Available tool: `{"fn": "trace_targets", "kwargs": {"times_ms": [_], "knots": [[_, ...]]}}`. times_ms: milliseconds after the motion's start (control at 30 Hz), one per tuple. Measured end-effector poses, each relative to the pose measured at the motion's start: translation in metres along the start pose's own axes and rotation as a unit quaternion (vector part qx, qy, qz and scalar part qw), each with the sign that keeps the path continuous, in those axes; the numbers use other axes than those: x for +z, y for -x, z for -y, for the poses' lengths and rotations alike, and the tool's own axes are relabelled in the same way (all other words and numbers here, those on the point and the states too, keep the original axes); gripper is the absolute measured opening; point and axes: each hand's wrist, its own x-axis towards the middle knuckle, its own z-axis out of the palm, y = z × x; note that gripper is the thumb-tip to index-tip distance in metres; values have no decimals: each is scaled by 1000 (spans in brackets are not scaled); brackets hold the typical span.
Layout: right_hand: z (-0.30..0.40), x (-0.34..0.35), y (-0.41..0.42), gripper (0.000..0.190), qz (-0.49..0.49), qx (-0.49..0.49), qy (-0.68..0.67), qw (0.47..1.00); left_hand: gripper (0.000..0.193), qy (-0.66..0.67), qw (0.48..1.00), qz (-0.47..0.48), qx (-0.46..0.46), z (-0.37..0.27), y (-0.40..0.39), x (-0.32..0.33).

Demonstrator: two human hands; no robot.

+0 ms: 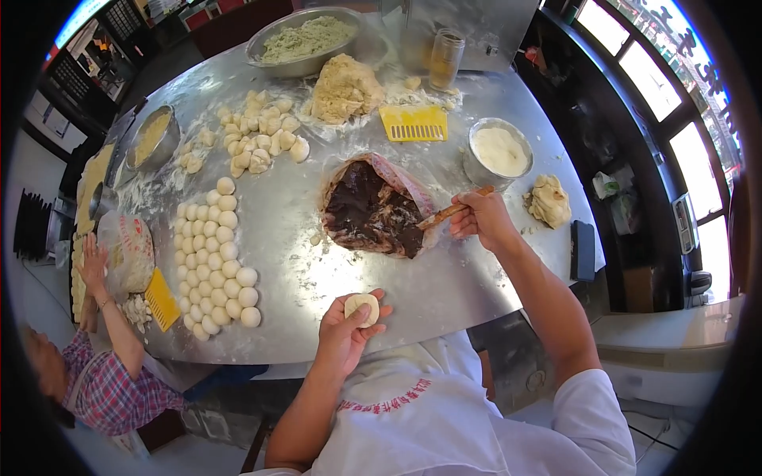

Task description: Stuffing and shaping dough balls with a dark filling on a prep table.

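In my left hand (pixel 344 333) lies a small flattened round of dough (pixel 362 309), my thumb pressed on its face, just over the near edge of the steel table (pixel 286 256). My right hand (pixel 482 219) grips a wooden stick or spatula (pixel 446 215). Its lower end reaches into a dark brown paste (pixel 366 208), which fills an opened plastic bag (pixel 411 184) in the middle of the table. Left of the bag, several rows of smooth dough balls (pixel 208 256) sit close together.
Behind the bag are cut dough pieces (pixel 256 131), a large dough mass (pixel 345 89), a yellow scraper (pixel 414 124), a glass jar (pixel 446 59) and a basin of green filling (pixel 309 38). A metal bowl (pixel 500 152) and dough lump (pixel 549 201) stand right. A co-worker's hand (pixel 93 265) is far left.
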Motion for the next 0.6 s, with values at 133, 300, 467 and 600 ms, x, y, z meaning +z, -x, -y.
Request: {"fn": "trace_targets", "kwargs": {"times_ms": [133, 300, 467, 600], "knots": [[-29, -12, -10, 25, -8, 46, -112, 993, 31, -17, 1000, 2, -3, -5, 6, 3], [-62, -9, 11, 25, 22, -38, -217, 975, 35, 0, 1000, -7, 16, -5, 4, 7], [-66, -6, 22, 28, 28, -98, -309, 946, 34, 11, 1000, 4, 29, -10, -1, 14], [-57, 1, 27, 28, 30, -140, -365, 920, 35, 10, 1000, 14, 25, -14, 3, 15]]}}
